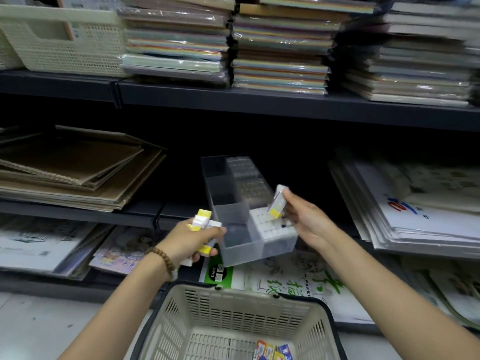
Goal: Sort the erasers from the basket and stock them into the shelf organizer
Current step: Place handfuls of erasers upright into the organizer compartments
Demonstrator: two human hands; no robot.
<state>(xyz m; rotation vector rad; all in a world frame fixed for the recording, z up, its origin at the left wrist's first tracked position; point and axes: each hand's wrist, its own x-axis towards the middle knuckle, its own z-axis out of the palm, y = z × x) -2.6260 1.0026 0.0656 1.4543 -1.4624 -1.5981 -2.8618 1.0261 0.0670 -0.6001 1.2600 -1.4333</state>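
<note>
Basket (233, 315), at 6 o'clock and nearest the viewer: cream, slotted walls. A few loose erasers (272, 350) in red, yellow and blue wrappers lie on its floor at the 5 o'clock corner. Sorting is judged incomplete.

Left hand (192, 240), at 7 o'clock of the organizer: fingers curled round a bunch of yellow-and-white erasers (202, 219). A beaded bracelet (161, 258) is on the wrist. This hand serves as the reserve stock.

Right hand (306, 219), at 3 o'clock of the organizer: fingertips pinch one yellow-sleeved eraser (278, 203), tilted, just above the right-hand compartment.

Shelf organizer (233, 245), centre of view: clear plastic, divided lengthwise. The near end of the right compartment holds tight rows of white erasers (270, 227). The left compartment shows bare floor. Its near end appears to project past the shelf edge.

Assessment of the step in hand: seating the pinched eraser among the white rows. Recommended: turn it upright to match its neighbours, lower it into a gap rather than drop it, and press lightly, since weight on the projecting end could tip the organizer. Keep the left bunch clear of the rim.

Beyond, at 9 o'clock: stacked cardboard sheets (78, 172). At 12 o'clock: wrapped paper packs (280, 48).
</note>
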